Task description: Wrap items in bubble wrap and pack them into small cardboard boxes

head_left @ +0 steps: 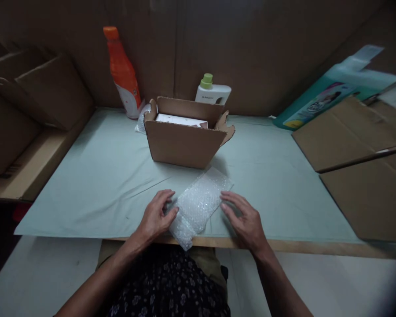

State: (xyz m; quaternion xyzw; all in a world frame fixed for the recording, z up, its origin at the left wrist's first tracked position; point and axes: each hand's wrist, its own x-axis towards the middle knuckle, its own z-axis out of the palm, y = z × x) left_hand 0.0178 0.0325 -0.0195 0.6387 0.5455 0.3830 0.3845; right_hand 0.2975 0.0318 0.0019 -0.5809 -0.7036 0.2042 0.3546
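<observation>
A sheet of clear bubble wrap (pixel 201 198) lies on the table between my hands, one corner hanging over the front edge. At its left side is my left hand (pixel 157 213), fingers curved and apart, the thumb at or near the plastic. My right hand (pixel 242 215) hovers by the sheet's right side with thumb and fingers spread, its fingertips close to the edge; I cannot tell whether they touch. Just beyond the wrap stands an open cardboard box (pixel 185 143) with its flaps raised. Inside it a white box (pixel 181 120) shows its top.
At the back stand an orange bottle (pixel 123 75), a white bottle with a green cap (pixel 213 93) and a large teal jug (pixel 330 92). More bubble wrap (pixel 141 121) lies behind the box. Cardboard boxes flank the table, left (pixel 56 94) and right (pixel 369 193).
</observation>
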